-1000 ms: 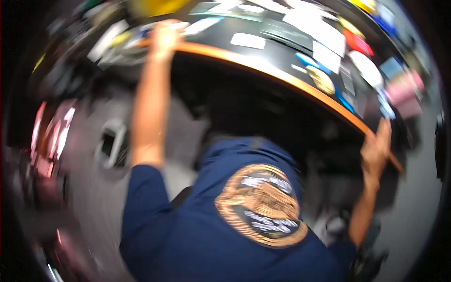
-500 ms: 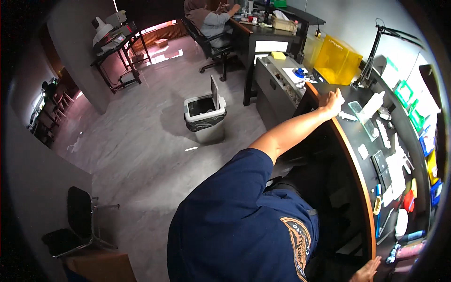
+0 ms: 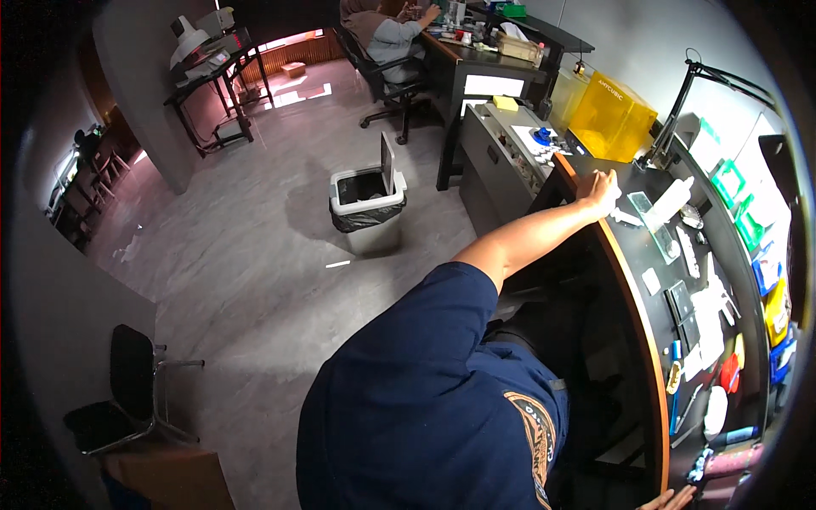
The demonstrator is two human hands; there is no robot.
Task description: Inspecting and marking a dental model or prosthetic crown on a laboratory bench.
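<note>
My left arm stretches across to the far end of the black desk (image 3: pixel 633 280), which has an orange-brown edge. Up there my left hand (image 3: pixel 600 194) is closed at the desk's edge, its fingers curled; what they hold, if anything, is hidden. Beside it lie a small white piece (image 3: pixel 626 218), a clear glass-like plate (image 3: pixel 653 228) and a white cylinder (image 3: pixel 671 202). At the desk's near end my right hand (image 3: pixel 671 500) rests by the edge with fingers stretched out, partly cut off by the picture's lower rim.
Papers (image 3: pixel 707 319), a red tool (image 3: pixel 730 374), a white oblong item (image 3: pixel 716 413) and pens crowd the desktop. A black lamp arm (image 3: pixel 680 110) rises near a yellow box (image 3: pixel 612 117). On the floor stand a lidded bin (image 3: pixel 368 208) and a chair (image 3: pixel 132 382). Farther off, a person (image 3: pixel 391 55) sits at another desk.
The view has shifted slightly. My left hand's fingers look more curled, at nearly the same spot. My right hand sits lower in the picture, with less of it showing.
</note>
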